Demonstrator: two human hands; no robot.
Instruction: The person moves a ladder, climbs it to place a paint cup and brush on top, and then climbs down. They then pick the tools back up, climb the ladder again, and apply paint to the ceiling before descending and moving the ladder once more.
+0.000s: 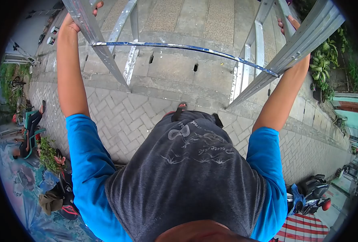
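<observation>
A silver metal ladder (113, 69) stands upright in front of me, its near feet on the paving. Across its two near rails runs a narrow blue bar (167, 45) spattered with white paint. My left hand (70, 25) is closed around the left rail near the top of the view, fingertips showing on its far side. Further right, my right hand (293, 23) grips the right rail, partly hidden behind the metal. More rails and steps of the ladder appear beyond the bar.
Grey paving blocks (118, 117) lie underfoot, with concrete slabs (171, 68) holding slots beyond. To the left, a person (27, 135) sits on a green chair near a leafy plant (48, 153). A motorcycle (310, 193) and potted greenery (322, 66) are at right.
</observation>
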